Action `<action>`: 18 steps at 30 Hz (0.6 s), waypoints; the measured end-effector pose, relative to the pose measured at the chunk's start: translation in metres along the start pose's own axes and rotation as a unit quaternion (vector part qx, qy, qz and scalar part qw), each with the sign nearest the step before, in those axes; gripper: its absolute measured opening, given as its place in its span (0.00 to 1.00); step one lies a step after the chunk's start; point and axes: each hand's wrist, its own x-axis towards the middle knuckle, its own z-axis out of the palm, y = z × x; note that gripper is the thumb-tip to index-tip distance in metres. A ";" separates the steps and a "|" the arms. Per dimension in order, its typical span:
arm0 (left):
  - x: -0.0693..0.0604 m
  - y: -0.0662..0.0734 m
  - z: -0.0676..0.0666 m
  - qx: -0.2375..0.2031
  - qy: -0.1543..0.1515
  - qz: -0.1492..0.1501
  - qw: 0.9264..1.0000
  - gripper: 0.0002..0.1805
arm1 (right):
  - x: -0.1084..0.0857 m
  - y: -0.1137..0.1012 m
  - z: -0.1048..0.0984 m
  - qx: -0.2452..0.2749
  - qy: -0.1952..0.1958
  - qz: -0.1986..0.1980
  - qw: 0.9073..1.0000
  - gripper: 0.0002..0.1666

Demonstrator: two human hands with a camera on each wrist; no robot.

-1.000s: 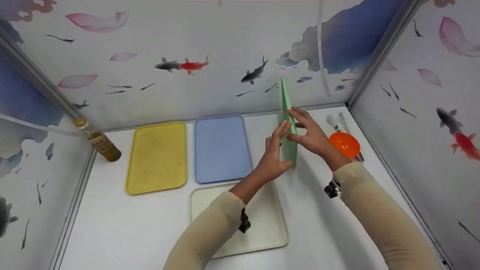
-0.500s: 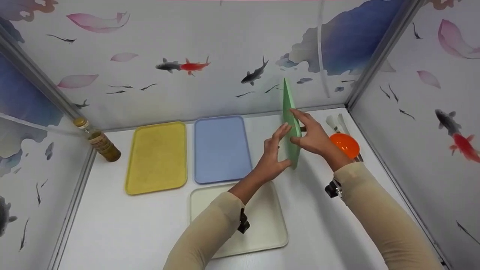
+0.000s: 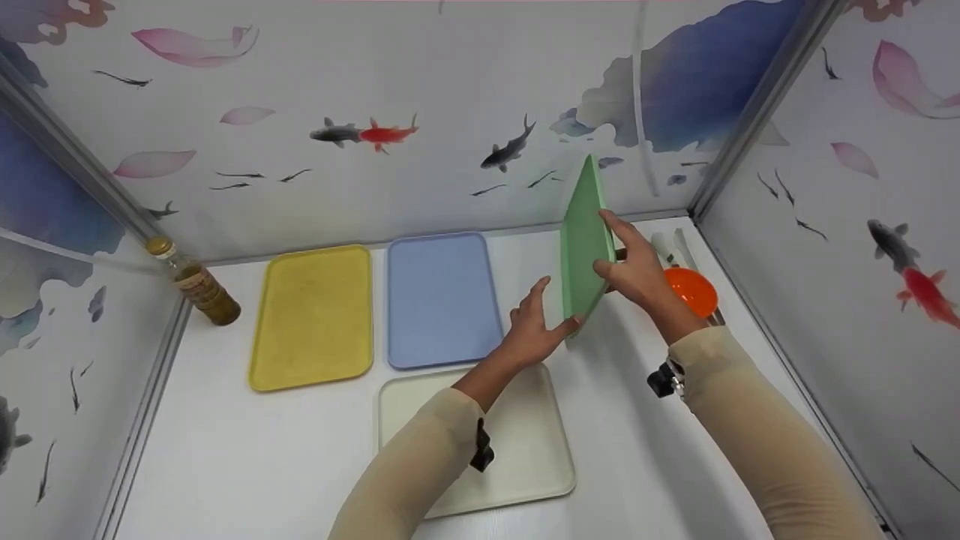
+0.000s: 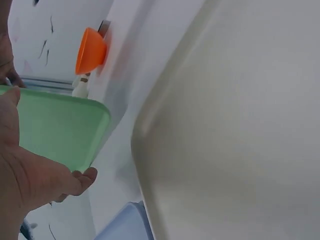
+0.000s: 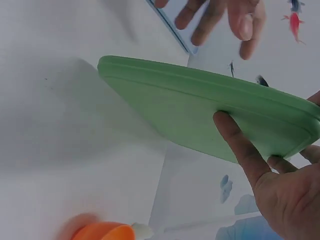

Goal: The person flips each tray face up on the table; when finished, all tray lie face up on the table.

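A green tray (image 3: 586,255) stands tilted on edge above the right part of the table. My right hand (image 3: 636,264) grips its right edge, thumb on the inner face and fingers behind; in the right wrist view the fingers (image 5: 242,150) spread over its underside. Left of the tray is my left hand (image 3: 529,330), fingers spread, thumb by the tray's lower corner. The right wrist view shows a gap between most of that hand and the tray; whether the thumb touches is unclear. Beneath my left forearm lies a cream tray (image 3: 517,450).
Flat on the white table lie a blue tray (image 3: 442,300) and a yellow tray (image 3: 313,319). An orange bowl (image 3: 691,292) sits at the right among utensils (image 3: 684,246). In the left corner stands a bottle (image 3: 206,291) with a yellow cap. Printed walls enclose the table.
The green tray has turned so that more of its inner face shows, and it has shifted slightly right with my right hand. My left fingers have come away from its face.
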 end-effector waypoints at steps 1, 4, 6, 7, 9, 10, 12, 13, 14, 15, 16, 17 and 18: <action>-0.001 -0.001 0.001 -0.009 -0.002 -0.017 1.000 0.52 | -0.001 -0.001 0.000 0.021 0.004 0.009 1.000 0.55; -0.001 -0.005 0.003 -0.030 -0.012 -0.044 0.999 0.54 | -0.002 -0.004 0.002 0.091 0.011 0.031 0.995 0.55; -0.002 -0.007 0.002 -0.050 -0.017 -0.047 0.997 0.56 | -0.003 -0.006 0.003 0.131 0.010 0.041 0.990 0.56; -0.002 -0.008 0.001 -0.062 -0.017 -0.044 0.997 0.57 | -0.003 -0.006 0.004 0.146 0.013 0.044 0.988 0.56; -0.002 -0.010 -0.002 -0.082 -0.011 -0.038 0.996 0.59 | -0.003 -0.006 0.004 0.174 0.017 0.049 0.983 0.57; -0.002 -0.011 -0.005 -0.090 -0.005 -0.034 0.995 0.61 | -0.003 -0.005 0.003 0.186 0.018 0.051 0.981 0.57; 0.000 -0.013 -0.010 -0.101 0.008 -0.031 0.994 0.65 | -0.004 -0.004 0.002 0.210 0.019 0.052 0.976 0.57; 0.001 -0.014 -0.012 -0.105 0.013 -0.031 0.994 0.67 | -0.004 -0.002 0.001 0.217 0.020 0.053 0.974 0.57; 0.002 -0.015 -0.015 -0.110 0.018 -0.032 0.993 0.70 | -0.005 -0.001 0.000 0.223 0.021 0.053 0.973 0.57; 0.003 -0.016 -0.017 -0.113 0.022 -0.037 0.993 0.72 | -0.006 0.001 0.000 0.223 0.021 0.052 0.973 0.57; 0.003 -0.018 -0.020 -0.117 0.025 -0.042 0.992 0.74 | -0.006 0.002 -0.001 0.223 0.021 0.049 0.973 0.57; 0.004 -0.018 -0.022 -0.122 0.027 -0.047 0.991 0.76 | -0.007 0.004 -0.001 0.220 0.020 0.047 0.974 0.57; 0.004 -0.019 -0.024 -0.128 0.030 -0.050 0.990 0.78 | -0.008 0.005 -0.001 0.214 0.018 0.044 0.976 0.57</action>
